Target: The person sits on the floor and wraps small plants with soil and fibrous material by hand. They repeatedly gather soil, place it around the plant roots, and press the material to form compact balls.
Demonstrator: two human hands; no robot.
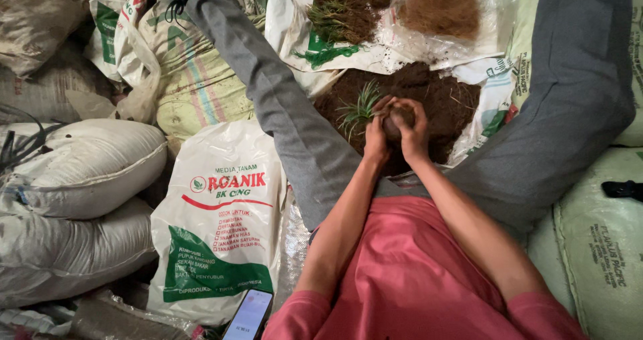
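Both forearms reach straight forward from the red-shirted torso, elbows bent and drawn in, so that the wrists meet over the lap between the grey-trousered legs. The left hand and the right hand are pressed together around a round, dark brown ball of soil, fingers curled and clasping it from either side, with the fingertips touching over its top. A small tuft of thin green grass-like leaves sticks out to the left of the ball, just beside the left hand's knuckles (whether it is rooted in the ball cannot be told).

The ball is held just above a heap of loose dark brown soil spread on a white plastic sack. Farther away lie several finished-looking brown balls with green shoots and a pile of reddish-brown fibre. To the left stands a white printed bag with green and red markings, and a smartphone with a lit screen lies near its lower corner.
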